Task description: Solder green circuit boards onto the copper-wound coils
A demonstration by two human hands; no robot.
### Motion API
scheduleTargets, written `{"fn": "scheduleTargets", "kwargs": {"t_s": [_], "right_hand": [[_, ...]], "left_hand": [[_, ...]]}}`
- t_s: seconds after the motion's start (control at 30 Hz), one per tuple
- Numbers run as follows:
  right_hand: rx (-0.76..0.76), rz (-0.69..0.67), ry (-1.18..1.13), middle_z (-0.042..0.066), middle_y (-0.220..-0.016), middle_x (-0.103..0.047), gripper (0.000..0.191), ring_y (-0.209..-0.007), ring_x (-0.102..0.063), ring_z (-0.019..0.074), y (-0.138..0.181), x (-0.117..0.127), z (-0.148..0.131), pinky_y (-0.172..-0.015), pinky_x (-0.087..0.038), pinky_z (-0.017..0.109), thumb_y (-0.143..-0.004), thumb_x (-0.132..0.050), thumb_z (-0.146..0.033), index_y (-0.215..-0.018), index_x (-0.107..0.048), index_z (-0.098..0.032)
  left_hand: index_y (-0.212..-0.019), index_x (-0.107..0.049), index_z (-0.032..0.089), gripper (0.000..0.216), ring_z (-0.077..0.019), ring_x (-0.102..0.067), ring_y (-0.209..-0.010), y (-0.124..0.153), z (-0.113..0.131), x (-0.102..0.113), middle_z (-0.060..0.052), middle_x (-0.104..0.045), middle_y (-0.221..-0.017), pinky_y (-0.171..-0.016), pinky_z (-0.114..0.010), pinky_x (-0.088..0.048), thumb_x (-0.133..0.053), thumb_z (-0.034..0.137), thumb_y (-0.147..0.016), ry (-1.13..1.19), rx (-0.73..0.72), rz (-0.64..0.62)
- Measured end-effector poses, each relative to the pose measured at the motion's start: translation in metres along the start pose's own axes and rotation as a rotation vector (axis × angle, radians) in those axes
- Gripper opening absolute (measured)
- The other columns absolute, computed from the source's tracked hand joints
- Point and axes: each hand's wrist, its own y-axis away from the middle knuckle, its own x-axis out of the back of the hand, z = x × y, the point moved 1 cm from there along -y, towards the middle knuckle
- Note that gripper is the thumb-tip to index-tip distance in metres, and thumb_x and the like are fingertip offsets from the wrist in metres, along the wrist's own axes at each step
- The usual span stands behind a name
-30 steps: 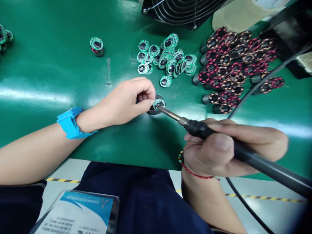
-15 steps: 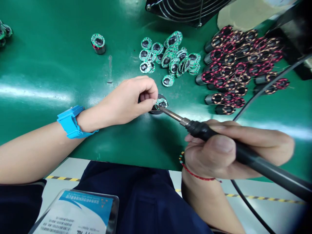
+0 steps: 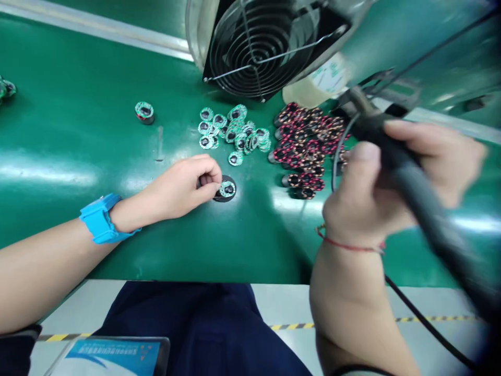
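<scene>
A round green circuit board (image 3: 227, 188) lies in a black round holder (image 3: 231, 198) on the bench. My left hand (image 3: 183, 185) is closed in a pinch at the left edge of this board; what sits between the fingertips is too small to make out. Blurred by motion, my right hand (image 3: 364, 193) grips a black soldering iron (image 3: 407, 172). Its tip end reaches the dark stand (image 3: 395, 96) at the back right, and I cannot tell whether they touch.
Loose circuit boards (image 3: 238, 130) are heaped behind the holder. Wire-wound coils (image 3: 303, 141) with red and copper windings stand to their right. One coil with a board on top (image 3: 144, 112) stands at left. A fan (image 3: 256, 57) and a tape roll (image 3: 313, 86) are at the back.
The soldering iron has left the circuit board, carried by my right hand up and right to the stand. My left hand stays pinched beside the board. The view has tilted up, showing more of the fan.
</scene>
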Motion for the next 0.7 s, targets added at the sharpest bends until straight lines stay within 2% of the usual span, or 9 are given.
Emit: {"fn": "scheduleTargets", "kwargs": {"t_s": [0.07,0.1,0.2,0.3,0.33,0.4,0.43,0.53,0.7], "right_hand": [[0.158,-0.053,0.171,0.010,-0.116,-0.066,0.034,-0.105,-0.065,0.0240,-0.025,-0.010,0.025,-0.100,-0.048,0.054,-0.091,-0.055,-0.027,-0.123,-0.064,-0.021],[0.138,-0.183,0.193,0.014,-0.118,-0.066,0.043,-0.103,-0.065,0.0234,-0.036,-0.017,0.036,-0.097,-0.051,0.051,-0.089,-0.058,-0.025,-0.130,-0.061,-0.016],[0.016,-0.384,0.105,0.006,-0.098,-0.075,0.029,-0.088,-0.070,0.0174,-0.048,-0.026,0.048,-0.081,-0.055,0.036,-0.089,-0.062,-0.033,-0.112,-0.071,-0.017],[-0.068,-0.198,-0.053,0.006,-0.108,-0.075,0.028,-0.103,-0.071,0.0177,-0.032,-0.020,0.019,-0.094,-0.051,0.036,-0.093,-0.060,-0.037,-0.113,-0.070,-0.021],[-0.092,-0.168,-0.143,0.006,-0.112,-0.074,0.031,-0.095,-0.074,0.0163,-0.023,-0.017,0.004,-0.092,-0.053,0.036,-0.095,-0.058,-0.036,-0.122,-0.066,-0.024],[-0.144,-0.304,-0.293,0.006,-0.121,-0.071,0.037,-0.085,-0.076,0.0146,-0.001,-0.014,-0.024,-0.083,-0.058,0.034,-0.098,-0.054,-0.031,-0.135,-0.055,-0.030],[-0.103,-0.377,-0.339,0.006,-0.124,-0.070,0.034,-0.087,-0.076,0.0153,0.009,-0.015,-0.037,-0.082,-0.060,0.033,-0.097,-0.055,-0.028,-0.131,-0.056,-0.030],[0.031,-0.656,-0.441,0.007,-0.131,-0.067,0.051,-0.118,-0.068,0.0226,0.031,-0.024,-0.057,-0.099,-0.058,0.040,-0.090,-0.062,-0.019,-0.138,-0.047,-0.031],[0.128,-0.680,-0.433,0.003,-0.125,-0.071,0.057,-0.116,-0.069,0.0228,0.042,-0.038,-0.053,-0.096,-0.058,0.042,-0.091,-0.059,-0.016,-0.141,-0.040,-0.036]], "left_hand": [[-0.075,-0.061,0.016,0.011,-0.0064,-0.049,-0.061,0.000,0.000,0.001,0.003,-0.059,-0.073,-0.057,-0.020,-0.040,-0.057,0.009,-0.082,0.006,0.020,-0.005],[-0.075,-0.060,0.016,0.011,-0.0064,-0.049,-0.061,0.000,0.000,0.001,0.002,-0.059,-0.073,-0.057,-0.020,-0.040,-0.056,0.009,-0.082,0.008,0.026,-0.007],[-0.075,-0.060,0.016,0.010,-0.0068,-0.050,-0.061,0.000,0.000,0.002,0.002,-0.059,-0.073,-0.058,-0.020,-0.041,-0.056,0.009,-0.082,0.013,0.014,-0.015],[-0.077,-0.061,0.016,0.010,-0.0076,-0.052,-0.064,0.000,-0.001,0.001,0.001,-0.060,-0.076,-0.060,-0.021,-0.042,-0.056,0.011,-0.084,0.013,-0.014,-0.018],[-0.078,-0.061,0.016,0.010,-0.0078,-0.052,-0.064,0.000,-0.002,0.001,0.001,-0.060,-0.077,-0.061,-0.021,-0.042,-0.056,0.011,-0.084,0.013,-0.021,-0.020],[-0.078,-0.062,0.016,0.010,-0.0079,-0.052,-0.065,0.000,-0.002,0.001,0.001,-0.060,-0.076,-0.062,-0.022,-0.042,-0.056,0.010,-0.084,0.010,-0.033,-0.020],[-0.078,-0.062,0.016,0.010,-0.0079,-0.052,-0.065,0.000,-0.002,0.001,0.001,-0.060,-0.076,-0.063,-0.022,-0.042,-0.056,0.010,-0.084,0.009,-0.034,-0.023],[-0.079,-0.062,0.015,0.010,-0.0077,-0.052,-0.065,-0.001,-0.002,0.002,0.001,-0.060,-0.076,-0.062,-0.021,-0.042,-0.056,0.009,-0.084,0.011,-0.032,-0.037],[-0.080,-0.061,0.016,0.010,-0.0099,-0.053,-0.070,0.001,-0.002,0.006,0.000,-0.060,-0.079,-0.064,-0.023,-0.040,-0.056,0.010,-0.087,-0.072,-0.084,-0.084]]}}
